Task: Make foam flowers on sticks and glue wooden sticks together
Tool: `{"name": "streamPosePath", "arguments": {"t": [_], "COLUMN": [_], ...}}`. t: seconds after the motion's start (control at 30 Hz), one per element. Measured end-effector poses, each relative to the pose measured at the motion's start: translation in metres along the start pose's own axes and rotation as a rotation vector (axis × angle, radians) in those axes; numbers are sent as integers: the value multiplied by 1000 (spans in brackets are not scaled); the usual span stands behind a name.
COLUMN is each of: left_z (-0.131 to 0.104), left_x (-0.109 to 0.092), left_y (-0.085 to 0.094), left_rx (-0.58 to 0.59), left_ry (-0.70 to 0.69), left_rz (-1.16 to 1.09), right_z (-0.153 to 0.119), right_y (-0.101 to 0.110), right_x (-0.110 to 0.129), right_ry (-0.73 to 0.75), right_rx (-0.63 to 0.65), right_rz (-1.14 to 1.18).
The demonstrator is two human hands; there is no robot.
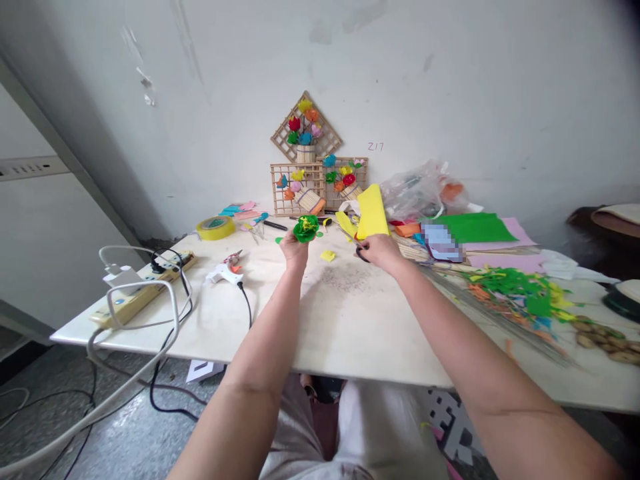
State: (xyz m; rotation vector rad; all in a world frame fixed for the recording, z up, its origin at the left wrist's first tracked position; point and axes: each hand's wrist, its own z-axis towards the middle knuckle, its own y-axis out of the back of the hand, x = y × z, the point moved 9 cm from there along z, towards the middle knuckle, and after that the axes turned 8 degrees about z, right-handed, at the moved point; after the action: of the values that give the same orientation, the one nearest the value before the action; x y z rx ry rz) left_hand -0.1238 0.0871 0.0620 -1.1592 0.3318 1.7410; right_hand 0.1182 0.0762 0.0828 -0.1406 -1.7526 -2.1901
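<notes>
My left hand is closed round the base of a green paper flower with yellow bits at its centre, held above the table. Further right, my right hand grips the dark handles of a pair of scissors, whose blades point up and left. Just behind the scissors stands a folded yellow sheet. A small yellow piece lies on the white table between my hands. The flower's stem is hidden by my left fingers.
Lattice frames with paper flowers lean on the wall. At left are yellow tape, a glue gun and a power strip with cables. Green sheets, thin wires and paper scraps lie at right.
</notes>
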Motion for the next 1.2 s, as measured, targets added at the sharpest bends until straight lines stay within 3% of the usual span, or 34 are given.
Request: {"name": "streamPosePath", "arguments": {"t": [0.13,0.37,0.43,0.53,0.63,0.7,0.8,0.9,1.2], "left_z": [-6,-13,-15,-18,-20,-21,-22,-23,-25], "left_x": [-5,-19,-21,-25,-27,-27,-24,-21,-18], "left_y": [-5,-6,-7,-9,-9,-8,-9,-9,-17], "left_rx": [61,70,81,93,84,81,86,90,163], "left_ry": [-5,-98,-94,-112,-150,-168,-170,-166,-189], "left_rz": [43,321,341,387,461,488,491,445,471], "right_z": [-2,-4,-4,-8,-20,-28,-35,-35,-32], "right_y": [-32,-47,-38,-8,28,48,62,60,48], "right_x": [-8,-2,-2,6,26,46,70,84,93], "right_ry": [-64,-35,-15,47,167,275,363,388,399], "right_rx": [91,159,66,-186,-395,-461,-440,-382,-367], "right_rz": [-22,74,135,292,509,621,676,617,427]}}
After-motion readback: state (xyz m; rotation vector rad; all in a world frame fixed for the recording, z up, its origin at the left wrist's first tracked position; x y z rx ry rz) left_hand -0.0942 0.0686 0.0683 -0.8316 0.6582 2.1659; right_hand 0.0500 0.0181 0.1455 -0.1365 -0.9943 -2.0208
